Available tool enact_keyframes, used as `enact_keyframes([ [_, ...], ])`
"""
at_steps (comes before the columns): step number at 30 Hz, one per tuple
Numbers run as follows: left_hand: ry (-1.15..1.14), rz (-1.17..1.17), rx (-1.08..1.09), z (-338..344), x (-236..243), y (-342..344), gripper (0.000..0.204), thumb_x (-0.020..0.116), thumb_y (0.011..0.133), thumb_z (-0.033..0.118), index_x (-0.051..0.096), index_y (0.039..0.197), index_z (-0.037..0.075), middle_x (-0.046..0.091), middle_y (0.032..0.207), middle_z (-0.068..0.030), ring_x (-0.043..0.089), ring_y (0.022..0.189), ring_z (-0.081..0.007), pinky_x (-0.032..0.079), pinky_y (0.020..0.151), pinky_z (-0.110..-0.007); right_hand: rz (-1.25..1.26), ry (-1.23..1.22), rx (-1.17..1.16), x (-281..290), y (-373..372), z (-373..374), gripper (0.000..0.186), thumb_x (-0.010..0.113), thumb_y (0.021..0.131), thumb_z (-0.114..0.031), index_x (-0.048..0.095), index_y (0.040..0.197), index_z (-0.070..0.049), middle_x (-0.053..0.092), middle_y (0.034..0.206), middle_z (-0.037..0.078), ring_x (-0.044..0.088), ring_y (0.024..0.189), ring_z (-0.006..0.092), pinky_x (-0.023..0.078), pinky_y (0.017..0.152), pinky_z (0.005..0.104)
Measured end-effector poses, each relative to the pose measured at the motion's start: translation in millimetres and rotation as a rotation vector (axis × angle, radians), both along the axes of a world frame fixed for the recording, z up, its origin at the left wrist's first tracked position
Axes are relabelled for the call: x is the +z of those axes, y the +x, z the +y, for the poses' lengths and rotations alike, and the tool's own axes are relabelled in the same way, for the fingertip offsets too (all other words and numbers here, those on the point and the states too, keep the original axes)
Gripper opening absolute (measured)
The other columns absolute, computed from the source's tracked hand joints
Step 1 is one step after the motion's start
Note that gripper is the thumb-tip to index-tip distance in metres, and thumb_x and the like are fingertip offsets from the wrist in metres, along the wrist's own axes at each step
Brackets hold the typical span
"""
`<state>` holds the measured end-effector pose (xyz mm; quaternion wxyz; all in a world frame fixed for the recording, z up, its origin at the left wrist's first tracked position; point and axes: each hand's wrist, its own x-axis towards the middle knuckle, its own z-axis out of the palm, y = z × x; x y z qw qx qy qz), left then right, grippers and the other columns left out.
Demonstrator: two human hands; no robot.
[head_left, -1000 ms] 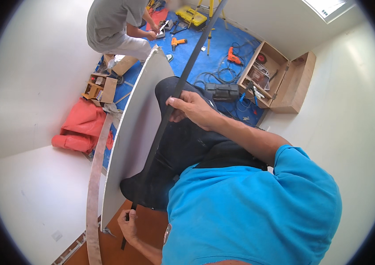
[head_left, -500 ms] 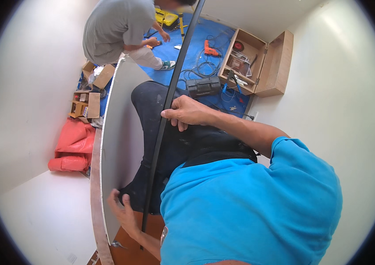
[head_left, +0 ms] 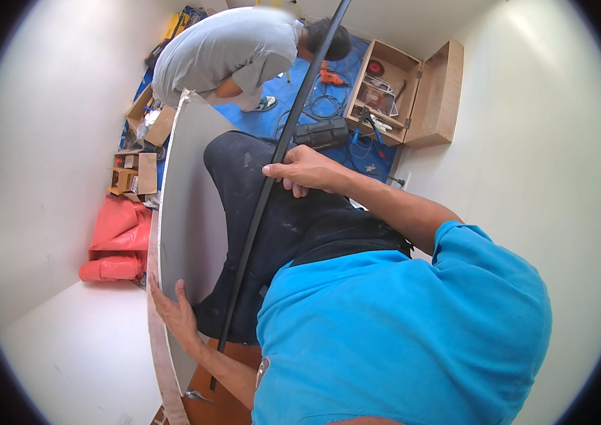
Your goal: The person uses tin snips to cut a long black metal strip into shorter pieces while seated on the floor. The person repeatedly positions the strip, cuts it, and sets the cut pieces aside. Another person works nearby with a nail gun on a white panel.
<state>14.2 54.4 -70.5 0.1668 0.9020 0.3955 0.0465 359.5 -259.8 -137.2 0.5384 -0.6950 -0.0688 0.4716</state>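
Note:
A long thin black bar (head_left: 252, 244) runs slantwise across my dark trousers, from the top of the view down past my left forearm. My right hand (head_left: 309, 170) pinches it near its middle, thumb on the near side and fingers curled behind. To my left stands a pale board (head_left: 198, 191) with a thin, rough white edge. Fingers apart, my left hand (head_left: 176, 317) lies against that board close to its edge and holds nothing. The bar's lower end passes beside my left wrist, above a brown surface (head_left: 226, 404).
Ahead, another person in a grey shirt (head_left: 233, 53) crouches over a blue floor sheet (head_left: 265, 120). An orange power drill (head_left: 330, 76), a black case (head_left: 322, 133) and an open wooden box (head_left: 394, 92) of tools lie there. Cardboard boxes (head_left: 146, 173) and red plastic bags (head_left: 118, 234) line the left.
My left hand has slid left and slightly up to the board's edge, fingers spreading. The bar's top has shifted right. The other person has bent lower and reached towards the drill.

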Motion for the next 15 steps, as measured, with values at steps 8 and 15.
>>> enact_keyframes([
  [8,0.034,-0.077,0.042,8.0,-7.0,-8.5,0.086,0.063,0.113,0.065,0.048,0.172,0.004,0.059,0.164,-0.0289,0.057,0.151,-0.0458,0.044,0.127,-0.054,-0.133,-0.195,0.162,25.2,3.8,-13.6,0.081,0.073,0.1,-0.074,0.082,0.101,0.007,0.076,0.082,0.014,0.077,0.071,0.0228,0.061,0.063,0.0371],
  [15,-0.009,-0.152,0.03,19.6,-12.0,-11.6,0.082,0.055,0.116,0.066,0.053,0.169,0.003,0.064,0.157,-0.0293,0.063,0.143,-0.0459,0.046,0.123,-0.054,-0.343,-0.263,0.477,51.7,-7.9,-21.1,0.069,0.071,0.105,-0.066,0.085,0.098,0.002,0.079,0.083,0.014,0.078,0.073,0.0238,0.061,0.071,0.0428],
])
